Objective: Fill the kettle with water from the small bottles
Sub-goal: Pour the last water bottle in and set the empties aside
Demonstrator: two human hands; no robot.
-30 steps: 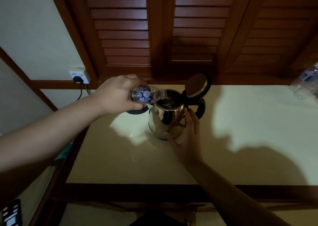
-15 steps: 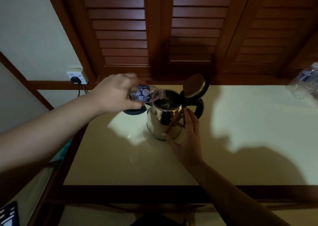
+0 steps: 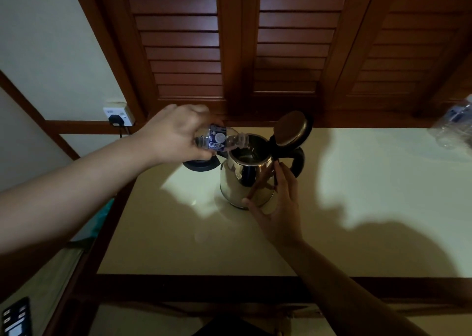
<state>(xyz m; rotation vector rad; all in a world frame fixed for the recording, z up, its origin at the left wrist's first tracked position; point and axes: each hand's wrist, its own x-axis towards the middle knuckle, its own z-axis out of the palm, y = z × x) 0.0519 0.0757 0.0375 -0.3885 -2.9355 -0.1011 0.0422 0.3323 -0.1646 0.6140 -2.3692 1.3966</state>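
A: Why is the bottle [image 3: 221, 139] tipped sideways?
B: So its neck hangs over the kettle [image 3: 246, 181] mouth; the left hand [image 3: 176, 135] wraps it, fingers curled round.
A: And the right hand [image 3: 277, 208]?
B: Fingers straight against the kettle's side on the counter [image 3: 357, 208], probably steadying it. The lid [image 3: 291, 128] stands up. I can't make out a stream in this gloom.

Wall socket [image 3: 118, 114], louvred wooden shutters [image 3: 181, 44].

Dim overall, lit from the upper left, perhaps from behind the head. Bright patch on the pale tabletop [image 3: 194, 190]; broad soft shadows across its right half. Glare on the steel kettle [image 3: 242, 179]. Strong wide-angle bending at edges; corners murky.
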